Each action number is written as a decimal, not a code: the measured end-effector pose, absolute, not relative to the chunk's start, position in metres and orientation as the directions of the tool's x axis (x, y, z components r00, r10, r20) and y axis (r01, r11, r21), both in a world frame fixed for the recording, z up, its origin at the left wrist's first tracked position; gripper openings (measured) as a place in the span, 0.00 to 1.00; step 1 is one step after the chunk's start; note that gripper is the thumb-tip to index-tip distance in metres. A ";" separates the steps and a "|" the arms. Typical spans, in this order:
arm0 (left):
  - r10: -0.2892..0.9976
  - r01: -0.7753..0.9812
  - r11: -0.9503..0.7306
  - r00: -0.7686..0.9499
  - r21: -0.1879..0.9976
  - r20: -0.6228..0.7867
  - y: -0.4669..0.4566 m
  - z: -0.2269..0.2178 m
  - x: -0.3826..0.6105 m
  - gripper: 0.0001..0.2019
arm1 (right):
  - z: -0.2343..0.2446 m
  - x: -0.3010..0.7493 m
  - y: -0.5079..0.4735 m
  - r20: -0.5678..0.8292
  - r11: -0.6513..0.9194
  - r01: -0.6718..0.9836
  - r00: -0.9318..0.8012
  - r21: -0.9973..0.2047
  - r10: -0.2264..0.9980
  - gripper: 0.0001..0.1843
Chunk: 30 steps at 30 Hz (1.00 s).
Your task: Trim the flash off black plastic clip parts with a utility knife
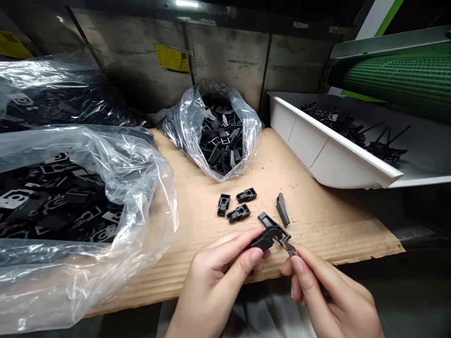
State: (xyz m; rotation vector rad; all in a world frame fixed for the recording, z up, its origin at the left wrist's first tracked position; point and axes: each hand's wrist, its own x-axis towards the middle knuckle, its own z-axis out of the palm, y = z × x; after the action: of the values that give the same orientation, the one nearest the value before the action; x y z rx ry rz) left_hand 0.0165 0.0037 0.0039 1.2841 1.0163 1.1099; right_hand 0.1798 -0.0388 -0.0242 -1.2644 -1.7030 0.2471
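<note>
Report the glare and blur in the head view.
Head view: the strip light at top blows out white; glare streaks the clear plastic bag; the black plastic part between the left hand and right hand looks sharp; wide-angle stretch seems to bow the green roller.

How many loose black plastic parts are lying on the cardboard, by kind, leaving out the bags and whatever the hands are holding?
Rectangular black plastic clips: 3
Wedge-shaped black plastic pieces: 1
Total: 4
</note>
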 end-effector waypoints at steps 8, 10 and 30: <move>0.990 -0.039 -0.052 0.129 0.998 0.056 0.002 0.001 0.016 0.17 | -0.036 0.160 -0.032 0.585 0.450 0.524 0.117 -0.723 0.803 0.27; 0.992 -0.067 -0.053 0.113 0.996 0.060 0.002 0.001 0.017 0.18 | -0.039 0.153 -0.031 0.542 0.388 0.482 0.233 -0.785 0.807 0.24; 0.994 -0.117 -0.032 0.104 0.993 0.045 -0.001 -0.002 0.017 0.15 | -0.036 0.143 -0.032 0.477 0.340 0.371 0.389 -0.864 0.788 0.14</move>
State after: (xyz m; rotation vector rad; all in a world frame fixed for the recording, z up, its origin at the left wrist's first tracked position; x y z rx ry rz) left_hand 0.0171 -0.0005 -0.0022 1.1998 1.0279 1.2112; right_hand 0.1431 -0.0320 -0.0362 -1.2616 -1.2089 0.3817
